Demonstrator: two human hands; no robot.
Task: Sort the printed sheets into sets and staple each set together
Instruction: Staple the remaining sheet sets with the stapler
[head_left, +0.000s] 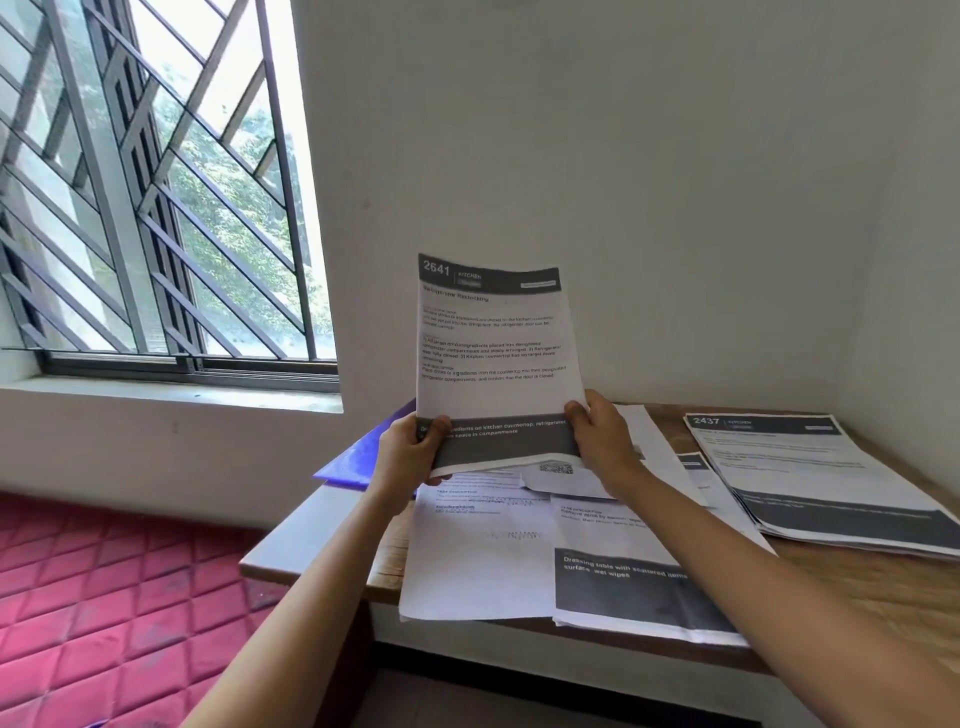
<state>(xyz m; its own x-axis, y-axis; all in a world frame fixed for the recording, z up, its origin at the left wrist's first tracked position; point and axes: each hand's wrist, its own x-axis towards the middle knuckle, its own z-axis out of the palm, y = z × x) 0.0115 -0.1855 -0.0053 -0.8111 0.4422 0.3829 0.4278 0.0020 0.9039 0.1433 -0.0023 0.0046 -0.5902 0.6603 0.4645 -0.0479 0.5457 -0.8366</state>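
I hold a printed sheet (493, 353) headed "2641" upright above the wooden table (883, 587). My left hand (410, 457) grips its lower left corner, thumb on the front. My right hand (602, 441) grips the lower right corner the same way. Below the sheet several loose printed pages (524, 561) lie spread over the table's front left part, some hanging past the edge. A neater stack headed "2437" (826, 478) lies at the back right. No stapler is in view.
A purple folder (358, 457) juts out from under the papers at the table's left edge. A barred window (156, 197) fills the upper left, white walls stand behind and to the right, and a red quilted mat (104, 597) lies lower left.
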